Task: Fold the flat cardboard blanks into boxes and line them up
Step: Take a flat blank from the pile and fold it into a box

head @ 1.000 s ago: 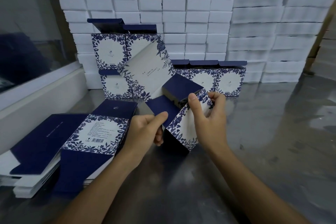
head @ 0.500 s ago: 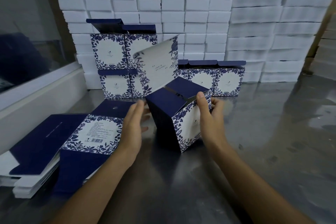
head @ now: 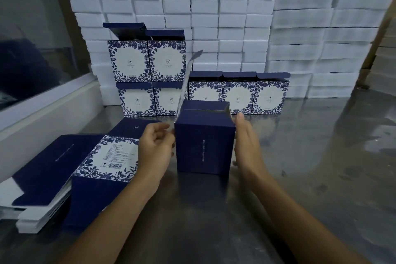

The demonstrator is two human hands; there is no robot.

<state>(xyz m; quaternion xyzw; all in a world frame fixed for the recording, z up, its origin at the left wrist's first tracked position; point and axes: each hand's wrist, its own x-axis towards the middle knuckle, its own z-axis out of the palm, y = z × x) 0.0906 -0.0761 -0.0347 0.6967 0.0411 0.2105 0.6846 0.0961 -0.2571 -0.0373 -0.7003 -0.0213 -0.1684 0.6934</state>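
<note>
while 7 folded boxes [head: 237,94] line up, open fingers of 2 hands [head: 248,146] flank 1 navy box [head: 204,146].

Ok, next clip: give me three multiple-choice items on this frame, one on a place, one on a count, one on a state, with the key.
1. Where does the stack of flat blanks lie relative to the box being folded?
A. to its left
B. to its right
C. behind it

2. How many finished boxes stand in the lower row at the back?
A. three
B. five
C. eight

3. What is the state of the lid flap on the box being folded?
A. tucked shut
B. torn off
C. standing up, open

Key: 1 A, the blanks lie beside the left hand. 2 B, five fronts show side by side. 3 C, the flap rises above the open top; the right hand steadies the side.
</note>
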